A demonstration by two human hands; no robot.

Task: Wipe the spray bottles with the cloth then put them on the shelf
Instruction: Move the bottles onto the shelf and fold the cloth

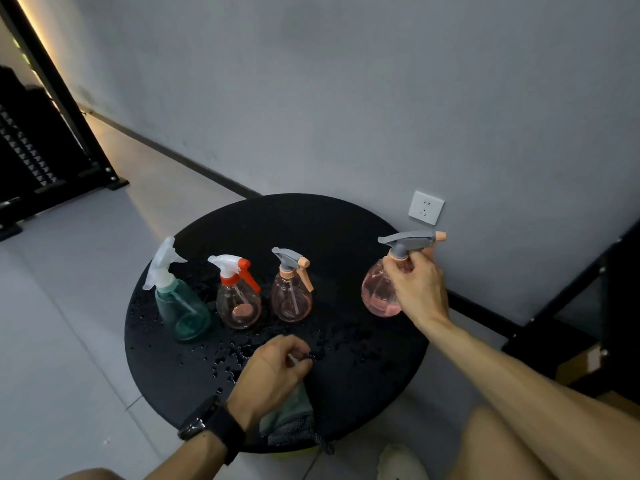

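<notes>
While the right hand [417,289] curls its fingers round the neck of a pink translucent spray bottle with a grey trigger head and peach nozzle [379,292], the bottle sits near the right edge of the round black table [346,223] — whether its base touches the tabletop or hangs just above it I cannot tell, since the palm and wrist cover its right side. The left hand [277,368] is closed at the near part of the table, knuckles up, fingers curled round a pale green cloth with a dark mesh patch [291,414], which trails from under the palm to the table's near rim. A black wristwatch [204,419] sits on that wrist.

Three more bottles stand upright in a row on the left half of the table, each apart from the next: a teal translucent bottle with a frosted white trigger [181,306], a clear pinkish bottle with a white and orange-red trigger [239,303], and a small pink bottle with a grey and peach trigger [291,294]. Water droplets [225,362] speckle the black surface in front of them.

The left fingertips are hidden beneath the hand — something small and white shows there, too unclear to name. A black metal rack [554,306] at right is cut off by the frame edge.
</notes>
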